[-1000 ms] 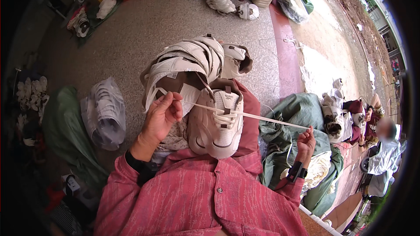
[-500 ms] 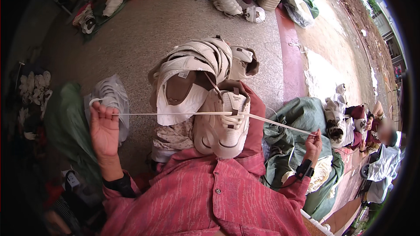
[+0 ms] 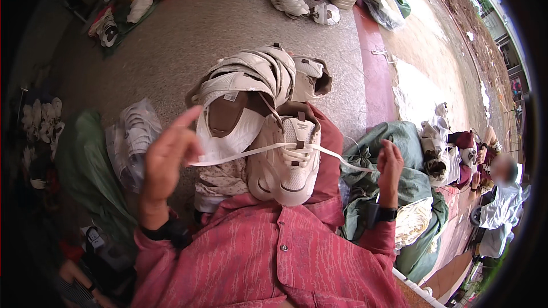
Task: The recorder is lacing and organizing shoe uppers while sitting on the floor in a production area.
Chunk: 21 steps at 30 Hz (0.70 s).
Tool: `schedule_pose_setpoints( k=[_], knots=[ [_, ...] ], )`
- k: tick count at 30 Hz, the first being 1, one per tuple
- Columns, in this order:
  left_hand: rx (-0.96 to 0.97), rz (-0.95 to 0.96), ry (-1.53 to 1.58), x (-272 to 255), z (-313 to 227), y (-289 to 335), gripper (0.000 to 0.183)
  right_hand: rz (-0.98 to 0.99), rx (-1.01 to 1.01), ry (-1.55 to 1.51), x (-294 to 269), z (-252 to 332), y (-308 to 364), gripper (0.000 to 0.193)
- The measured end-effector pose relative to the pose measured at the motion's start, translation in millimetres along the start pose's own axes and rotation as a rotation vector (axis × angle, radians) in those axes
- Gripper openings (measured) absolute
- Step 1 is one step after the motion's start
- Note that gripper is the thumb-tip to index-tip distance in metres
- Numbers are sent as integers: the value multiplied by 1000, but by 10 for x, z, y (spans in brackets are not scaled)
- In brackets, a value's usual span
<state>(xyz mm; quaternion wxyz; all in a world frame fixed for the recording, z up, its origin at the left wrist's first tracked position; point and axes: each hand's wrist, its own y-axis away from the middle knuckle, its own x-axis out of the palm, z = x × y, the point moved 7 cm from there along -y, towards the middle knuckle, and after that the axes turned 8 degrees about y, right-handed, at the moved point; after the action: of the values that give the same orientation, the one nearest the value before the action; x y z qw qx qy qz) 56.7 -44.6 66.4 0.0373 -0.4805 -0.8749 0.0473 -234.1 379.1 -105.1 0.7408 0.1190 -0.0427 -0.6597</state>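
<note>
A beige sneaker [image 3: 297, 162] lies toe toward me on my lap, laced at its lower eyelets. A flat cream shoelace [image 3: 251, 152] runs out to both sides of it, slack. At its left end my left hand [image 3: 167, 162] is closed on the lace, index finger stretched out and blurred by motion. My right hand [image 3: 390, 174] has its fingers curled at the other end, pinching it. Just beyond the sneaker sits a nested stack of beige shoe uppers [image 3: 251, 77], the nearest showing a brown lining and white edge.
Another beige shoe [image 3: 312, 76] stands behind the stack. Green cloth [image 3: 388, 148] and cream laces [image 3: 414, 222] lie at my right. A clear bag of white shoe parts [image 3: 137, 137] is at my left. Other people sit at the right and far side.
Both hands have moved inward toward the sneaker, the left one turning over. The shoelace, pulled taut before, now hangs slack on both sides.
</note>
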Motion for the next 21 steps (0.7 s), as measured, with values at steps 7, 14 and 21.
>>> schedule_pose_setpoints(
  k=[7,14,21],
  knots=[
    [218,259,-455,950,707,-328,12,625,-481,455,1625,660,718,10],
    [-154,429,-295,957,976,-315,18,839,-180,344,1713,550,790,24],
    [-219,471,-185,1012,1070,-271,23,775,-48,253,1709,436,700,22]
  ],
)
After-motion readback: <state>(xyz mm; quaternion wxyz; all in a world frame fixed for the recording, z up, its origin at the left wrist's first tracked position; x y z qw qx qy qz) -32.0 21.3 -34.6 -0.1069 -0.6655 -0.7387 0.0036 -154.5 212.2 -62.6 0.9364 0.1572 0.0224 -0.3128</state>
